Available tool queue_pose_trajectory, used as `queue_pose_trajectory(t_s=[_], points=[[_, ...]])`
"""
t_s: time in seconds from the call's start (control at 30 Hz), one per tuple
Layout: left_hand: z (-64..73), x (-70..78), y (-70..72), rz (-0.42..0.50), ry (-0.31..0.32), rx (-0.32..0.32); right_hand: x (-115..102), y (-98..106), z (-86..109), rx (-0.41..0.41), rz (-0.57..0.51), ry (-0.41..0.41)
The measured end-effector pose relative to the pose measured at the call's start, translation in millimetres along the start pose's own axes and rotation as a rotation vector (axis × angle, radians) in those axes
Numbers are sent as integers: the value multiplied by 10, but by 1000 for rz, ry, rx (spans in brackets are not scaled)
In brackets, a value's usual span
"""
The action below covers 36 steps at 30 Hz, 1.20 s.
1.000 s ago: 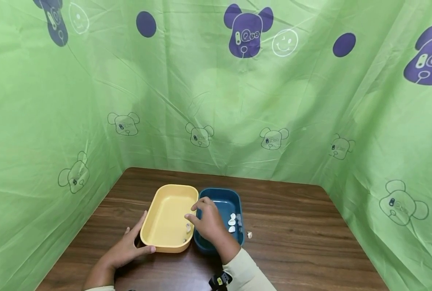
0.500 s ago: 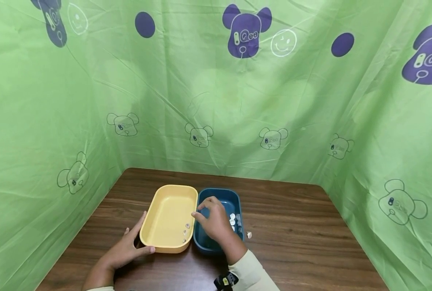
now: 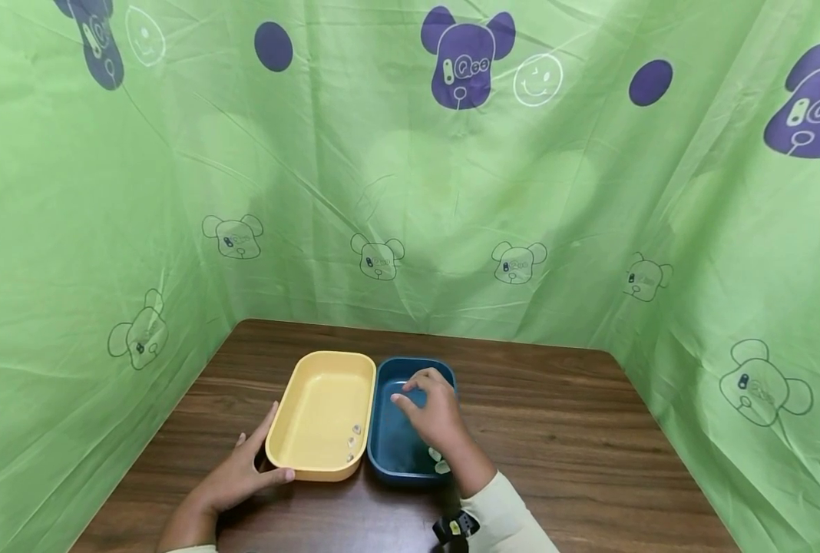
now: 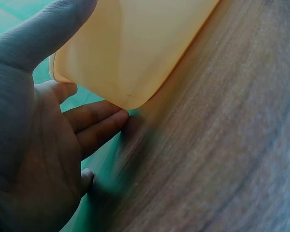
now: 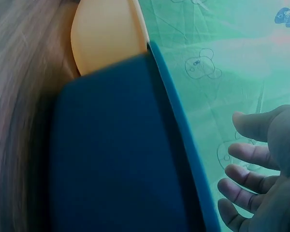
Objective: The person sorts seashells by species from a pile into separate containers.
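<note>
My left hand (image 3: 240,470) grips the near left corner of a yellow rectangular tray (image 3: 316,407), thumb at the front wall and fingers along the left side. In the left wrist view, the fingertips (image 4: 118,118) touch the tray's lower edge. Three small pale shells (image 3: 351,442) lie inside, along its right side. A dark blue tray (image 3: 398,449) stands right beside the yellow one. Over it is my right hand (image 3: 441,415), thumb and fingers spread apart with nothing between them. White shells (image 3: 440,461) show in the blue tray beneath my wrist, which partly hides them.
Both trays stand on a dark wood-grain table (image 3: 555,430). A green printed curtain (image 3: 410,169) encloses the back and both sides. A black strap device (image 3: 455,528) sits on my right wrist by the pale sleeve (image 3: 510,514).
My right hand has moved right, from the yellow tray's edge to over the blue tray, its thumb and fingers parting. A third shell now shows in the yellow tray. The left hand stays put.
</note>
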<state>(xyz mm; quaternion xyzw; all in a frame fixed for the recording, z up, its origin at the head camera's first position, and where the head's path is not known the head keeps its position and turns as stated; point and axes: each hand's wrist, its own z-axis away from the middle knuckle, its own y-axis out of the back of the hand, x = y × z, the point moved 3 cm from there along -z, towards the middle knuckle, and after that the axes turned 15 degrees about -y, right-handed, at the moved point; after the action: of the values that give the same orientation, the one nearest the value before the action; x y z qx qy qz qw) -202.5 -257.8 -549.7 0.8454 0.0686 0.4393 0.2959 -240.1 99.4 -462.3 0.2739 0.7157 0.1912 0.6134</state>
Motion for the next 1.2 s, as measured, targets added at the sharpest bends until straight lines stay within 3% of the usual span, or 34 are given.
queue_pose_trajectory(t_s=[0.6,0.77,1.0,1.2], points=[[5,-27,-6,2,7,-1,346,359,-56,115,2,71],[0,-27,-10,1,-1,0,490,440,-64,108,1,52],[15,-26,-22,1,0,-4,774,556,-4,104,-86,-3],[15,-29,-8,8,-3,8,969,626,26,121,-24,-10]])
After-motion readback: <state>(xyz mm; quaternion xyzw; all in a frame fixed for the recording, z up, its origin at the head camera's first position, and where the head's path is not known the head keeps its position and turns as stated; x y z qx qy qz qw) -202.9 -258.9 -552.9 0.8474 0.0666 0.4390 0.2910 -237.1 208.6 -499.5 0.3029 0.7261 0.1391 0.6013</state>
